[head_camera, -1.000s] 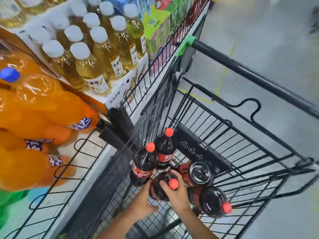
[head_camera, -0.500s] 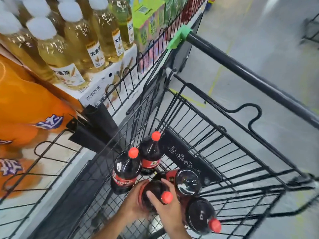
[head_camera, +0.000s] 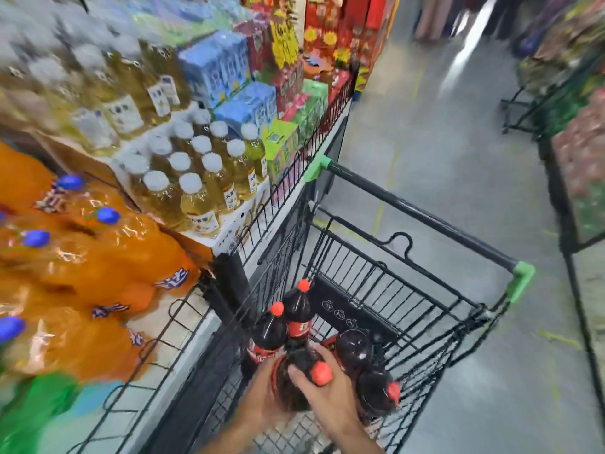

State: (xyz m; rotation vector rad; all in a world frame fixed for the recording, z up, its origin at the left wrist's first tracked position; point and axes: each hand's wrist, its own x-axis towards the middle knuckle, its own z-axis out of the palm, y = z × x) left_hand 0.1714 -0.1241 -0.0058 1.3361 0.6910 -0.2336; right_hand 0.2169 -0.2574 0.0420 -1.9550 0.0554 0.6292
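- Cart (head_camera: 465,309) open at top: entry from above free.
- Shelf-side corner taken by two upright cola bottles (head_camera: 265,335), touching each other.
- Two lying cola bottles (head_camera: 355,350) fill middle of basket.
- Held cola bottle (head_camera: 289,385) sits in gap between both pairs, left grip (head_camera: 262,396) and right grip (head_camera: 330,404) round it; little side room.
- Bare wire floor toward cart's aisle-side wall: room there.
- Handle bar (head_camera: 419,217) and seat flap (head_camera: 343,314) close far end.
- Shelf fence (head_camera: 288,188) just beside cart: no passage.
- Aisle floor (head_camera: 458,142) open up to rack (head_camera: 556,204).
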